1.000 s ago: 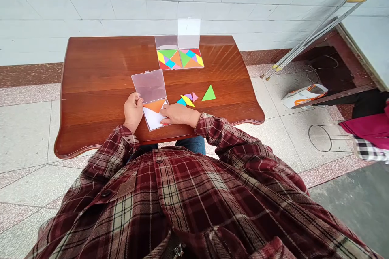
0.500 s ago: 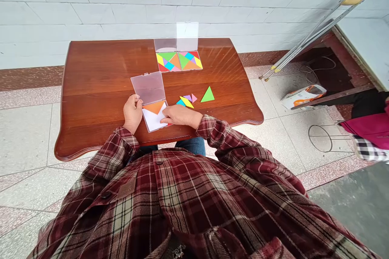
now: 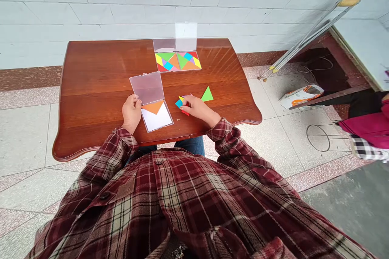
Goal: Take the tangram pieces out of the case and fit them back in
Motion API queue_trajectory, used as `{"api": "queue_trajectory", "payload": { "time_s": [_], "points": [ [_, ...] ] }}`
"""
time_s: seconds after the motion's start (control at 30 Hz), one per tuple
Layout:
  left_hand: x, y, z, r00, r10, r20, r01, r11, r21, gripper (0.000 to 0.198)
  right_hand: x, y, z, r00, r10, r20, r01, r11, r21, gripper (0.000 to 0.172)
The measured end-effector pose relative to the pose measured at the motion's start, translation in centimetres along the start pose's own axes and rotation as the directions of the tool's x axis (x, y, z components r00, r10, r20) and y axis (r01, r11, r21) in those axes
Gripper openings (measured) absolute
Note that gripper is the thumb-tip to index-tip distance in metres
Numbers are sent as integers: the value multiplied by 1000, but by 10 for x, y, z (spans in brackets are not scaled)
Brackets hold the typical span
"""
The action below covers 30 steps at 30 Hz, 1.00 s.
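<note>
An opened clear case (image 3: pixel 157 126) lies near the front of the table, its transparent lid (image 3: pixel 147 87) folded back. Inside it, an orange triangle (image 3: pixel 154 107) sits at the upper edge above the white base. My left hand (image 3: pixel 131 113) is closed at the case's left side, thumb and finger pinching the lid by the hinge. Right of the case, my right hand (image 3: pixel 197 108) is closed on a red tangram piece (image 3: pixel 184 112), partly hidden under the fingers. Blue (image 3: pixel 178 103) and yellow pieces show beside those fingers. A green triangle (image 3: pixel 208 94) lies farther right.
Two filled tangram cases (image 3: pixel 166 62) stand open side by side at the back, lids against the white tiled wall. The wooden table (image 3: pixel 100 73) has curved edges. Crutches (image 3: pixel 291 54), a white-orange bag (image 3: pixel 300 96), a wire ring stand and part of another person are at right.
My right hand has moved right, away from the case to the loose pieces, with the red piece moving along. The case's white base now shows more fully. My left hand stays in place.
</note>
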<state>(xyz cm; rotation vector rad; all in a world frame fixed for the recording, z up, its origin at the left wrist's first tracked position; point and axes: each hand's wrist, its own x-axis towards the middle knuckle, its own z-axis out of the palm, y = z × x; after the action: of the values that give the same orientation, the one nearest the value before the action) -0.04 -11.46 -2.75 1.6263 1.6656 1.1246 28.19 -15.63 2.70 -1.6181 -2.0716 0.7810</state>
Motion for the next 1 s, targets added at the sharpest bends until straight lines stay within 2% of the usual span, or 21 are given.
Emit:
{"api": "queue_trajectory", "payload": {
  "time_s": [0.1, 0.2, 0.53, 0.77, 0.93, 1.0],
  "points": [
    [0, -1, 0, 1000, -6, 11, 6, 1000, -10, 19, -5, 24, -3, 998, 13, -56, -9, 998, 58, 14],
    [2, -4, 1, 1000, 6, 9, -6, 1000, -21, 17, -10, 36, -6, 998, 55, -40, -53, 998, 34, 15],
    [5, -10, 3, 1000, 27, -14, -27, 1000, -11, 17, -20, 41, -14, 996, 71, -58, -79, 986, -148, 32],
    [5, -10, 3, 999, 38, -17, -39, 999, -24, 15, -8, 18, -21, 992, 83, -96, -109, 944, -311, 25],
    [5, -8, 4, 999, 26, -19, -26, 999, -20, 18, 10, -10, -10, 979, 199, -41, -200, 907, -370, 29],
    [5, -8, 4, 1000, 24, -20, -24, 1000, -10, 17, 13, -18, -1, 983, 185, -12, -176, 905, -387, 30]
  ]
}}
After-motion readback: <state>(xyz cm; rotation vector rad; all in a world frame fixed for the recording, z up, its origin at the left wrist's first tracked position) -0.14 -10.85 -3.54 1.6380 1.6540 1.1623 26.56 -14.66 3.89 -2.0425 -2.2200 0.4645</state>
